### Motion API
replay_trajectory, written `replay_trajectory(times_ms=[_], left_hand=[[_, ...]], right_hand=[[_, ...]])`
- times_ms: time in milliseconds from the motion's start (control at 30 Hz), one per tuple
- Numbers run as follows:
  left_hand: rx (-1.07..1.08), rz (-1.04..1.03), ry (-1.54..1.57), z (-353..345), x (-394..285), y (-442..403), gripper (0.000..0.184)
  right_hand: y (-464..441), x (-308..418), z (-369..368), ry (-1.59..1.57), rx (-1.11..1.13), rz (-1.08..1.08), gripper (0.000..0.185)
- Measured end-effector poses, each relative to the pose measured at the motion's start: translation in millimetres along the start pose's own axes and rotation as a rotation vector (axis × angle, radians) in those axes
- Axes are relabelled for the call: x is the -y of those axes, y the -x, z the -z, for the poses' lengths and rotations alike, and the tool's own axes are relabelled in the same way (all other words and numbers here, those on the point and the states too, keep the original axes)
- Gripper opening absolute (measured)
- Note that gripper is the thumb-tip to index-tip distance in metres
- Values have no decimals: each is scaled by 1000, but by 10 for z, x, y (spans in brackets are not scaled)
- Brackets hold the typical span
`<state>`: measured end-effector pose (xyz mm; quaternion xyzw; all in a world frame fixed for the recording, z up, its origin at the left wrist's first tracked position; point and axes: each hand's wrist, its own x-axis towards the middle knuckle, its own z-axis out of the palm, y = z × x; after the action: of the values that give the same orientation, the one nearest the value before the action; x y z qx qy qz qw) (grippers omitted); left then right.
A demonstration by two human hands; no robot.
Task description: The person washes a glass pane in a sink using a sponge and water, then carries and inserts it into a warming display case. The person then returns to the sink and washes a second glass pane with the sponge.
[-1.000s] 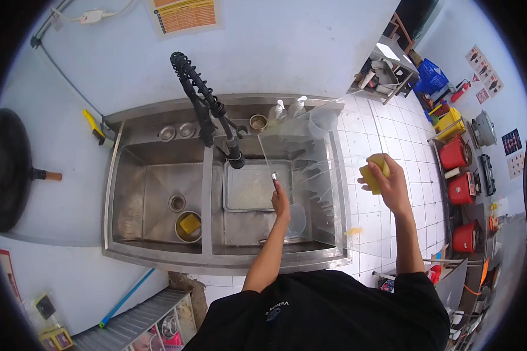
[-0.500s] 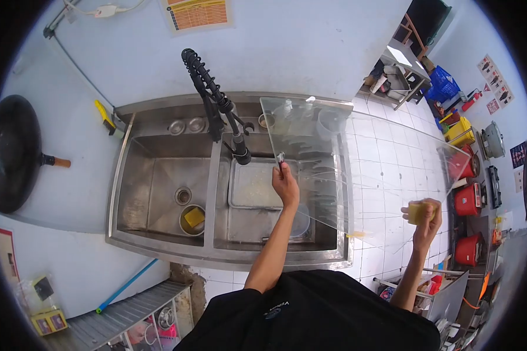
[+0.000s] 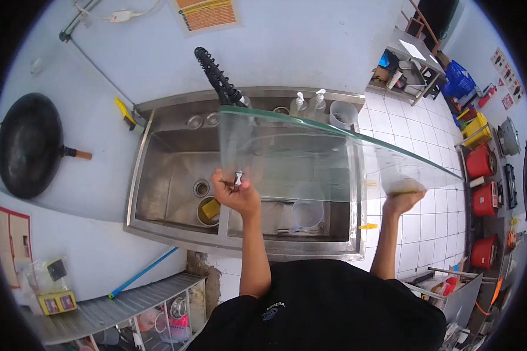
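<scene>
A clear, wet glass panel (image 3: 310,158) is tilted above the double sink, its greenish top edge slanting down to the right. My left hand (image 3: 240,196) is closed on the panel's left end, around a small metal fitting (image 3: 239,178). At the right end, my right hand (image 3: 404,203) holds a yellowish sponge (image 3: 406,187), partly seen through the glass and seemingly against it. Below the panel, a pale round strainer-like container (image 3: 307,214) lies in the right basin.
A yellow sponge sits in a round pot (image 3: 204,217) in the left basin (image 3: 170,175). Behind the panel are a black spring faucet (image 3: 216,76), pump bottles (image 3: 317,105) and a clear tub (image 3: 343,114). A wok (image 3: 30,146) hangs at left; red containers (image 3: 483,202) stand right.
The panel has tilted and shifted left, with its top edge now facing me. My left hand moved left and down; my right hand brought the sponge leftward to the glass.
</scene>
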<state>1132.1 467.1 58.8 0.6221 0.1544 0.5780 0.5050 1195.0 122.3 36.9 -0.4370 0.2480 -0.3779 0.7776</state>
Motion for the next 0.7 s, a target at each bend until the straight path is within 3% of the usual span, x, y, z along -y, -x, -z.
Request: replay_trajectory(times_ms=[67, 167, 233, 333, 367, 467, 567, 633, 700], left_hand=[[-13, -78, -38, 108, -160, -86, 74], [36, -261, -156, 349, -247, -181, 73], [88, -436, -233, 477, -294, -273, 72], [136, -681, -265, 502, -524, -439, 62], [163, -747, -284, 501, -620, -489, 59], [242, -909, -327, 514, -898, -661, 50], [290, -1021, -337, 483, -1056, -818, 46], [299, -1086, -329, 454, -1081, -900, 45], [325, -1115, -343, 427, -1094, -988, 45]], right_hand=[[29, -274, -28, 83, 5, -30, 27], [161, -597, -166, -126, 66, -169, 13], [-44, -1224, 28, -171, 390, -143, 15], [90, -1523, -5, -484, 771, -537, 30], [14, -1744, 69, -891, 1124, -787, 38], [471, -1888, 29, -950, 966, -883, 48], [871, -1452, -97, -704, 818, -1066, 53], [1065, -1458, -151, -41, 1122, -410, 49], [1059, -1523, -114, 74, 1165, -454, 52]])
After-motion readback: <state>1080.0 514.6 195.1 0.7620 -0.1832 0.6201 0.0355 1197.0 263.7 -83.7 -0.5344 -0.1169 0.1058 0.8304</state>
